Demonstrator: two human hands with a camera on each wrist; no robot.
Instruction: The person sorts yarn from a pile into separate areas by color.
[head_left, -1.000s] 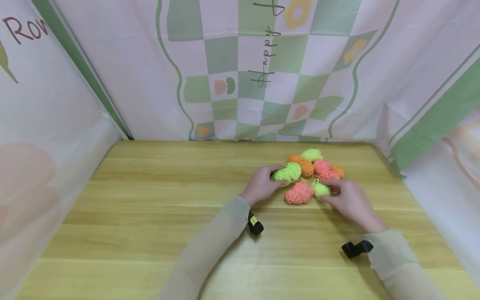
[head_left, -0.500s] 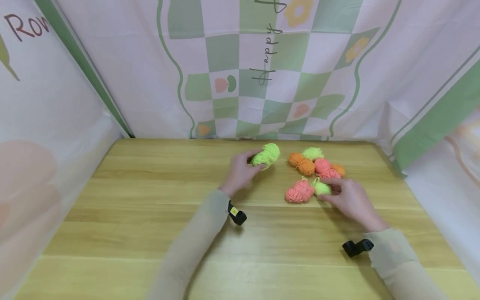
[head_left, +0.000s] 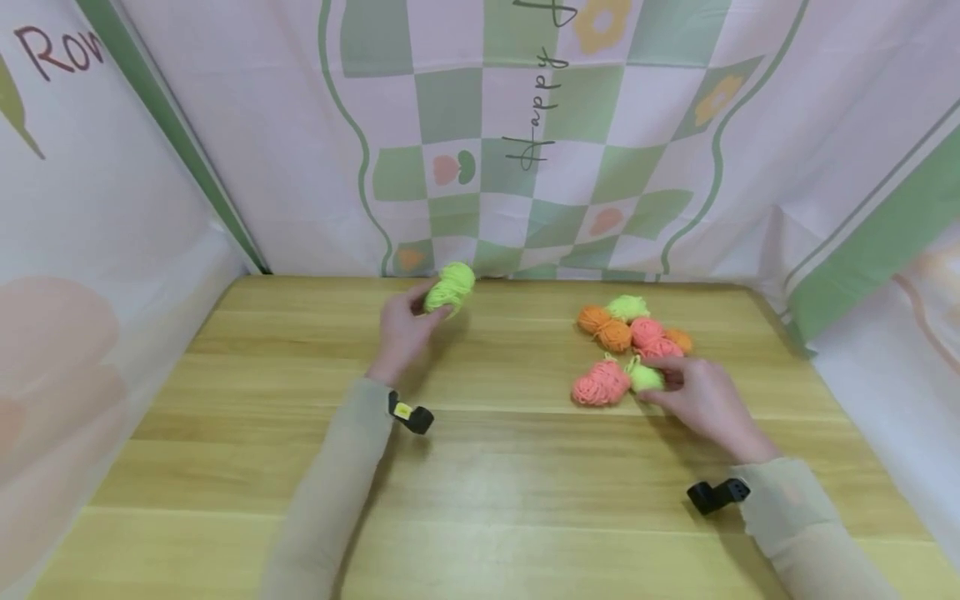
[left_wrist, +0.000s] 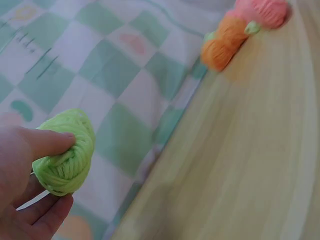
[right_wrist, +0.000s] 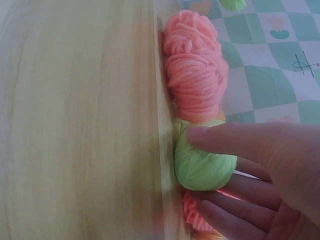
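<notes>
Lime-green yarn ball (head_left: 450,287), pink yarn ball (head_left: 599,383), orange yarn balls (head_left: 604,327), green-and-white checked backdrop (head_left: 525,125), light wood table (head_left: 300,467)

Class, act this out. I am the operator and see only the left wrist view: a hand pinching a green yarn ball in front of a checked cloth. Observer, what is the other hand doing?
Observer: The right hand grips a second green ball that rests on the table.
Operator: Does anything touch that ball?
Observer: Yes, a pink skein lies against it.
Operator: Where is my hand relative to that pile?
Observer: The left hand holds its green yarn ball near the table's far edge, well apart from the pile, on the left.
</notes>
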